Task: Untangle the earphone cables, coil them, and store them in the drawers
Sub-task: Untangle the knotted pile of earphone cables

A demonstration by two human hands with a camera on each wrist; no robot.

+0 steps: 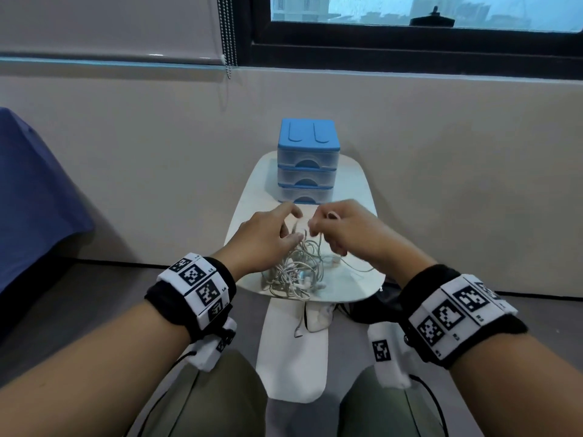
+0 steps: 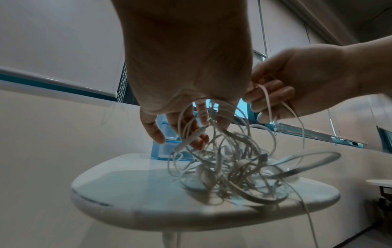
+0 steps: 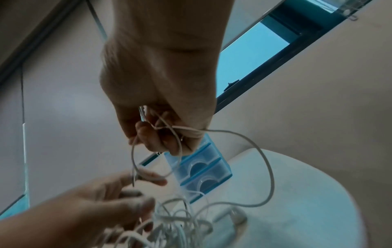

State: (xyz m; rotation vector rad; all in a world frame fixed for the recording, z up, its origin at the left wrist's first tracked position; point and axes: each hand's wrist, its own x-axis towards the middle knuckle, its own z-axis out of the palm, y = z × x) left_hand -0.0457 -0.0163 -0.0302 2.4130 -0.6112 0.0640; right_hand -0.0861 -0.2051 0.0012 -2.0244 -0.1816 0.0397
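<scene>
- Right hand (image 1: 344,228) pinches a strand of the cables (image 1: 296,275) before the drawers (image 1: 307,159); best to draw it up slowly.
- Left hand (image 1: 268,238), fingers spread, should steady the heap.

Plain indoor room: window (image 1: 426,14), roller blind (image 1: 107,26), small white table (image 1: 252,190).

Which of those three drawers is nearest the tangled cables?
The bottom drawer: it sits on the table, level with the tangled cables; the other two stack above it.

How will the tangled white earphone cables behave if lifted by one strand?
Likely floppy: the tangled white earphone cables droop in loose loops from the right hand. Probably the clump follows, since strands interlock. Seems light: the wires are thin.
</scene>
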